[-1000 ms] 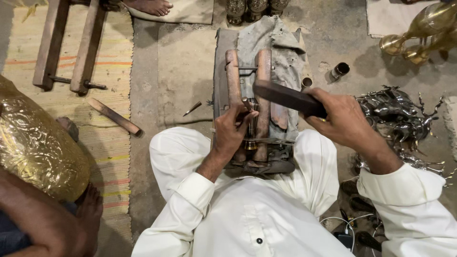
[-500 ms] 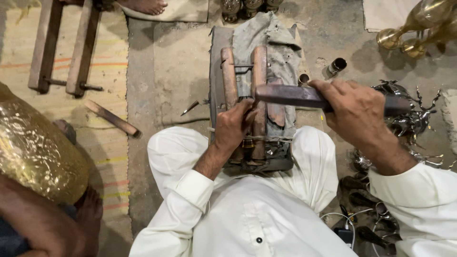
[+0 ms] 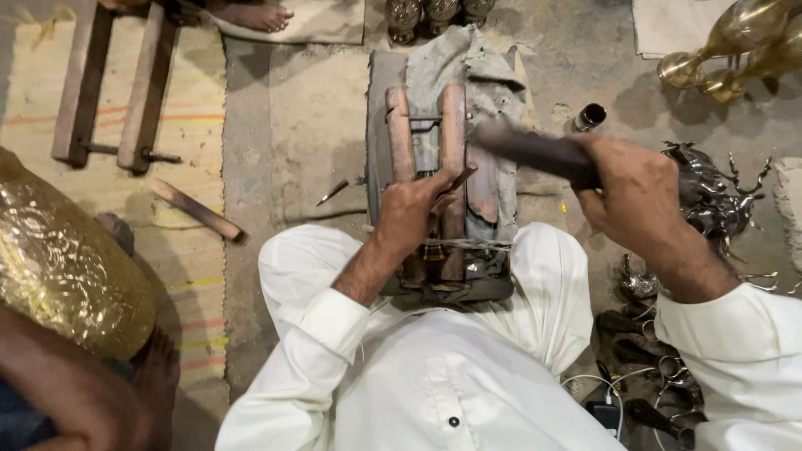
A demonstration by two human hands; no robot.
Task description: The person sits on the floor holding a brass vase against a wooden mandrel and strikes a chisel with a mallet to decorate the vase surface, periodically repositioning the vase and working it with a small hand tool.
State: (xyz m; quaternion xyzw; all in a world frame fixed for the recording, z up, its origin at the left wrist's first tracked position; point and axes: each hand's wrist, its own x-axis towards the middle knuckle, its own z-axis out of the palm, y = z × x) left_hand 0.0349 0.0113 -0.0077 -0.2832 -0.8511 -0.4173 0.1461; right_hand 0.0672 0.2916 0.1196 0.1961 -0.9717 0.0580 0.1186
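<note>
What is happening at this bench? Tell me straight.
A person in white sits on the floor over a wooden clamp. The left hand holds a thin chisel tilted against the work held in the clamp. The right hand grips a dark hammer, raised and blurred with motion. Silvery metal figures lie to the right, and a big golden pot sits at left.

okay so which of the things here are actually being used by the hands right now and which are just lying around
In use: left hand holding a thin chisel on the wooden clamp; right hand gripping a dark hammer.

Lying about: loose wooden stick, brass vases, dark metal figures, second wooden frame.
</note>
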